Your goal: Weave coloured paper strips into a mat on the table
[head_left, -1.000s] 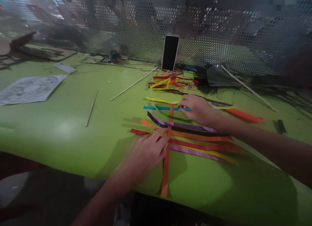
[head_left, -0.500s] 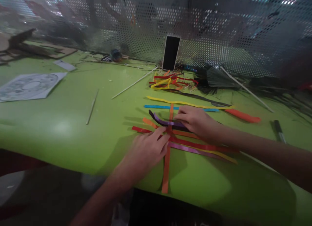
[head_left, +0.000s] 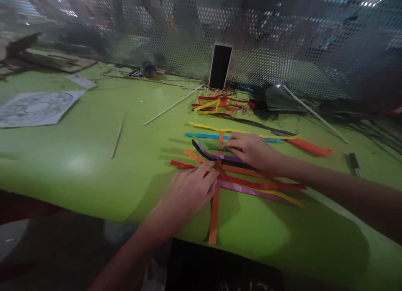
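Observation:
My right hand (head_left: 251, 149) pinches a narrow green strip (head_left: 214, 146) between thumb and fingers. The green strip lies over the upright orange strip (head_left: 214, 224), its free end pointing up to the left. My left hand (head_left: 191, 189) presses its closed fingertips on the crossing strips, hiding part of them. Between and below the hands, a purple strip (head_left: 234, 158), a black strip (head_left: 197, 148), a red strip (head_left: 251, 183) and a pink strip (head_left: 241, 189) run across the orange one. Above lie a blue strip (head_left: 201, 135) and a yellow strip (head_left: 216, 129).
A phone (head_left: 220, 67) leans on the perforated metal screen (head_left: 182, 44), behind tangled coloured strips (head_left: 209, 106). An orange-handled brush (head_left: 310, 147) and a marker (head_left: 354, 164) are at right. Thin sticks (head_left: 118, 136) and a printed sheet (head_left: 40, 109) lie on the green table (head_left: 94, 173).
The green strip now shows at my right fingertips, across the orange strip; earlier it was not visible. My right hand has shifted slightly up. My left hand stays in place.

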`<state>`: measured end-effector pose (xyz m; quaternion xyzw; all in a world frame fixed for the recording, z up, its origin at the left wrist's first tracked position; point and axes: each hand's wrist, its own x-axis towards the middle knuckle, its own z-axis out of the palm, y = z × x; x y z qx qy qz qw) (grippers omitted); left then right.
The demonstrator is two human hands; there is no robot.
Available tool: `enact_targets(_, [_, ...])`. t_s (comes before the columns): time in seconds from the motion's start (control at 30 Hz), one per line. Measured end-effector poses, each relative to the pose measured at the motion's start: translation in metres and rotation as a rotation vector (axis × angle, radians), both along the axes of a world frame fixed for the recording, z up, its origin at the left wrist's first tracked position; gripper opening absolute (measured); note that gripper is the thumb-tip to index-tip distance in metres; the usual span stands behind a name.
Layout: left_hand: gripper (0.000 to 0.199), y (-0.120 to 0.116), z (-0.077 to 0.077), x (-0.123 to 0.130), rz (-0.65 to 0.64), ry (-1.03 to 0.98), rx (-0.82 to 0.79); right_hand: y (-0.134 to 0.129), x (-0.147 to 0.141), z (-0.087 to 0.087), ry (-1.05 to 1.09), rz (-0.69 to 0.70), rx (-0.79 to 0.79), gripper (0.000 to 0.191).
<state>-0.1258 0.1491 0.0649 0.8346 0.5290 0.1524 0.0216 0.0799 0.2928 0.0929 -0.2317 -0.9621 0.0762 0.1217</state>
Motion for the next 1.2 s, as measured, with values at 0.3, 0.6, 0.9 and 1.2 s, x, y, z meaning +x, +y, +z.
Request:
enact_targets(0.3, [0.021,0.000,0.001,0.000,0.005,0.008,-0.022,-0.016,0.001,0.007,-0.036,-0.003,-0.062,0.014])
enact_targets(0.6, [0.021,0.000,0.002,-0.001,0.004,-0.014,-0.045,-0.015,-0.003,0.005,-0.080,-0.063,-0.021,0.013])
enact_targets(0.9, [0.023,0.001,0.002,0.000,0.023,-0.015,-0.061,-0.020,-0.004,0.007,-0.084,-0.052,-0.048,0.011])
enact_targets(1.2, [0.026,0.001,0.002,0.001,0.022,-0.018,-0.052,0.001,0.001,0.005,-0.080,-0.116,-0.021,0.009])
